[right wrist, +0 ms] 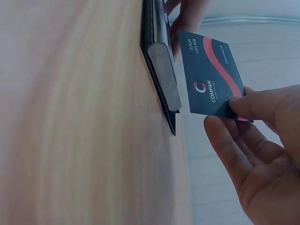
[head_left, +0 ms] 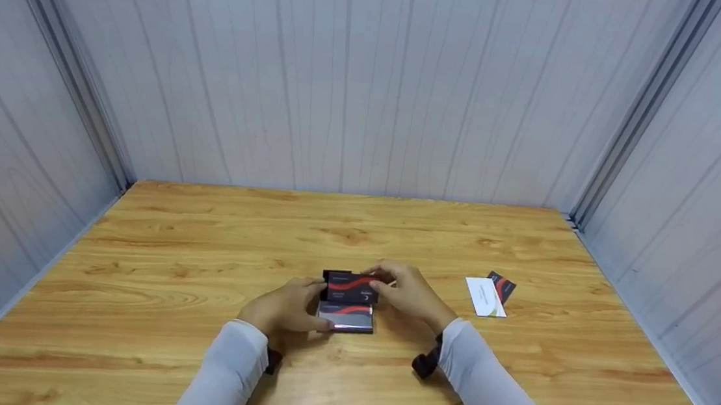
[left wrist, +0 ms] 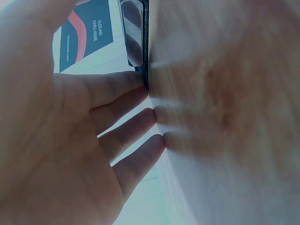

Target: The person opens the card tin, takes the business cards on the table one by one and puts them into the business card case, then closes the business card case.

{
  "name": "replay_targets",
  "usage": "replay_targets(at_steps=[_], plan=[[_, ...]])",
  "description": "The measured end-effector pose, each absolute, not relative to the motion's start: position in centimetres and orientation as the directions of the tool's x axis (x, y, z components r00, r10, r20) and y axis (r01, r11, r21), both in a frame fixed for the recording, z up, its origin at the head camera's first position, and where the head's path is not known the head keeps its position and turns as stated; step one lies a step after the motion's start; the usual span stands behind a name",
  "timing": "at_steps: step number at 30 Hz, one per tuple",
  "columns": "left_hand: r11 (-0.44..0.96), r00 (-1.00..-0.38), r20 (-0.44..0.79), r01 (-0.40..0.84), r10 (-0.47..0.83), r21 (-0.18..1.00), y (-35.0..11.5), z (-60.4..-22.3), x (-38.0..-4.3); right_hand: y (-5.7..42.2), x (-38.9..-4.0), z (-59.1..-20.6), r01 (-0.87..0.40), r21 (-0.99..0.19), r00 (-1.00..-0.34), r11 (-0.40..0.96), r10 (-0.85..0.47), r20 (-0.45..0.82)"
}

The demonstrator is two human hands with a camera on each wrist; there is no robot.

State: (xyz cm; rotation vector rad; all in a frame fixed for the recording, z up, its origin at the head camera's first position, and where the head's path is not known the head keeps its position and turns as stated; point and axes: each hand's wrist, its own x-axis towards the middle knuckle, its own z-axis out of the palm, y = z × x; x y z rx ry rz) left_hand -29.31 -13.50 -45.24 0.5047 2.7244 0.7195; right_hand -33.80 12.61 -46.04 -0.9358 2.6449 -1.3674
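A dark business card (right wrist: 213, 75) with a red wave is pinched at one corner by my right hand (head_left: 411, 292), thumb on its face and fingers behind. The card is raised over an opened card case (head_left: 347, 319), which lies on the table with its black flap (head_left: 336, 272) folded back on the far side. Another dark card with a red stripe shows in the case's shiny near half. My left hand (head_left: 289, 304) holds the case at its left end, thumb on the near corner, forefinger at the edge. Its other fingertips (left wrist: 157, 140) rest on the table.
To the right, a white card (head_left: 485, 297) overlaps a dark red-striped card (head_left: 506, 286) on the wooden table (head_left: 201, 228). Pale panel walls (head_left: 370, 86) enclose the table at the back and both sides.
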Motion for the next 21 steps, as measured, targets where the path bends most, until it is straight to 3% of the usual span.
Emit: replay_targets(at_steps=[9,21], plan=[[0.785,-0.896,-0.133,0.291,0.425,0.546,-13.51,-45.3,-29.35,11.97,-33.34,-46.28,-0.505,-0.744,-0.801,0.438,-0.559,0.215],[0.821,-0.902,-0.161,0.275,0.401,0.501,-13.56,-45.21,-29.5,11.92,-33.2,-46.25,-0.53,-0.695,-0.765,0.486,-0.627,0.145]])
